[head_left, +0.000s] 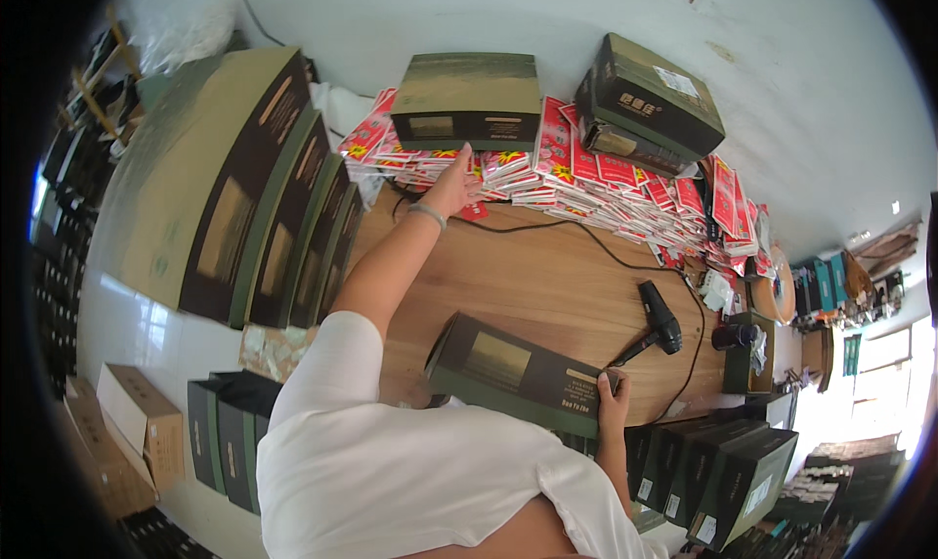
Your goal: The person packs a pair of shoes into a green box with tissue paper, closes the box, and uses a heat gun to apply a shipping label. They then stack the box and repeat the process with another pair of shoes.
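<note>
My right hand (613, 401) grips the right end of a dark green and brown shoebox-like carton (518, 371), which lies tilted close to my body at the table's near edge. My left arm stretches forward over the table. My left hand (453, 186) is open, its fingers extended at the edge of a heap of red and white printed packets (596, 193). The thumb reaches up to the lower front edge of another green and brown carton (467, 102) lying on the heap; whether it touches is hard to tell.
A black hair dryer (660, 320) rests on the wooden table (537, 276), with a black cord (611, 251) curving across. Two stacked cartons (650, 100) sit on the packets at the back right. More cartons stack high at left (244, 188) and stand at lower right (718, 476).
</note>
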Action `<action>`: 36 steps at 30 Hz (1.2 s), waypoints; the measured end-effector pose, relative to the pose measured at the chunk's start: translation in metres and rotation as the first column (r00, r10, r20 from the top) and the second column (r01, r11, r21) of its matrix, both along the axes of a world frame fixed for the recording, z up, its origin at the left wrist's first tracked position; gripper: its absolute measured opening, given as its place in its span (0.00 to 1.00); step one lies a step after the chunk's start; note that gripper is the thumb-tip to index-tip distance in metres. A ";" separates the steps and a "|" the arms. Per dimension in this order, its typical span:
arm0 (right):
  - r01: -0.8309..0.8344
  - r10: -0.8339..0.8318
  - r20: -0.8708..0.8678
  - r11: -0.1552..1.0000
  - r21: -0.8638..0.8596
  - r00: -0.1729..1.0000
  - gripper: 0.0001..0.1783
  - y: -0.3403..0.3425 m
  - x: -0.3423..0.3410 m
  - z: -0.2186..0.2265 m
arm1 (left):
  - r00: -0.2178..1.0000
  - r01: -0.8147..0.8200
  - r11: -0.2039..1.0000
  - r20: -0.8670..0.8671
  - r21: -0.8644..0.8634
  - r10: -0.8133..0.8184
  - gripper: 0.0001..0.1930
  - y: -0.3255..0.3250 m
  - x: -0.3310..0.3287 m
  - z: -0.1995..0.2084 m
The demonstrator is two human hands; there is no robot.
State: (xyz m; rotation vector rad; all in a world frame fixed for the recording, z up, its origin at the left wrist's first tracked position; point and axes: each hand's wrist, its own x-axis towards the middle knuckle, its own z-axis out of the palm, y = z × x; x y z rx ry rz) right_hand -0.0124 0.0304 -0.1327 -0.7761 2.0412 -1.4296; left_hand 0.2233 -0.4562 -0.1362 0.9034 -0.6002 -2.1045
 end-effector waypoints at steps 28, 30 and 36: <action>0.081 -0.098 0.204 0.993 0.090 0.974 0.18 -0.011 0.003 0.009 | 0.955 -0.110 0.989 -0.265 0.094 0.132 0.51 0.091 0.062 0.033; 0.069 -0.082 0.182 0.994 0.080 0.980 0.20 -0.009 -0.008 -0.004 | 0.957 -0.071 0.990 -0.271 0.126 0.103 0.49 0.134 0.085 0.040; -0.075 0.053 0.192 0.991 0.110 0.980 0.22 -0.025 -0.011 0.014 | 0.951 -0.057 0.980 -0.289 0.192 0.112 0.49 0.236 0.126 0.086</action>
